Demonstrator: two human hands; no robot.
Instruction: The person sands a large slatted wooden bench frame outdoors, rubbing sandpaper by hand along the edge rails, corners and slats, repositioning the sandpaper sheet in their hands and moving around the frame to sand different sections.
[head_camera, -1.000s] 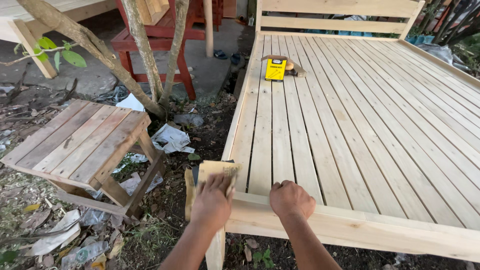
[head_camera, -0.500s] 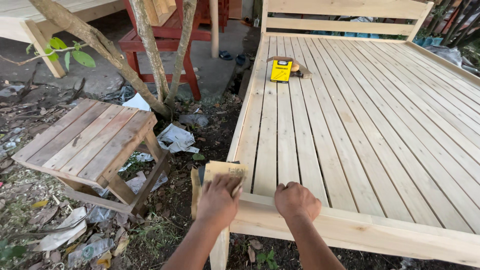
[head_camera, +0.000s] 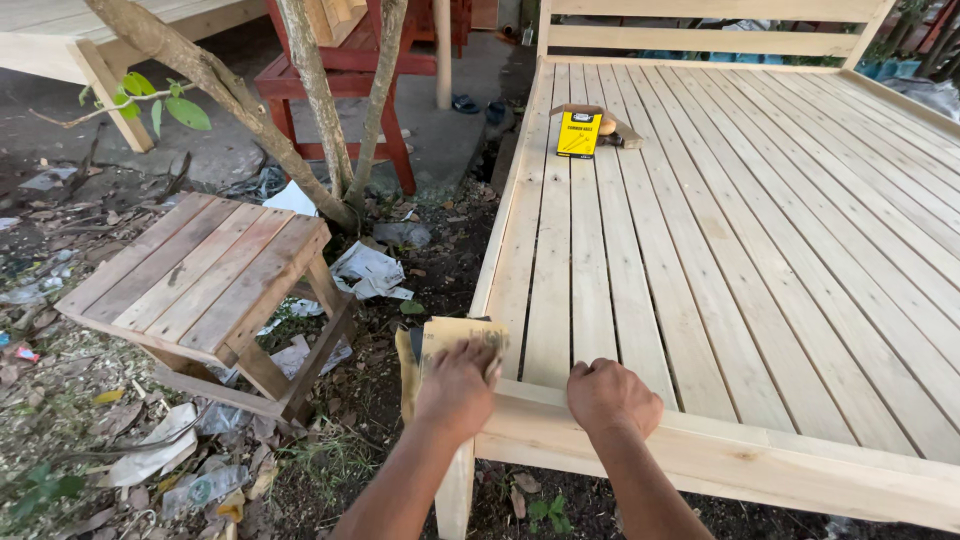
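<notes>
A: At the near left corner of the bed frame (head_camera: 720, 250), what do you have under your left hand (head_camera: 458, 385)?

B: You have a sheet of sandpaper (head_camera: 455, 335) there, tan side up. Your left hand lies flat on it, fingers together and pressing down, so the sheet is pinned to the corner where the end rail (head_camera: 760, 455) meets the corner post (head_camera: 455, 490).

A: Which way does the sheet run?

B: Its long axis points away from you, along the bed slats (head_camera: 590, 260) toward the headboard (head_camera: 700, 30). The far edge lies over the top of the corner; the left part folds down over the outside of the frame, hanging toward the ground.

A: And your right hand (head_camera: 612, 395)?

B: You have it closed into a loose fist, knuckles up, resting on top of the end rail just beside the left hand. It holds nothing that shows.

A: What else lies around you in the head view?

B: Far up the slats, a yellow box (head_camera: 579, 133) stands near the left edge, with a tool behind it too small to make out. To your left, well apart from the bed, a low wooden stool (head_camera: 200, 280) stands on littered ground, and thin tree trunks (head_camera: 315, 100) rise behind it, before a red wooden stand (head_camera: 400, 70).
</notes>
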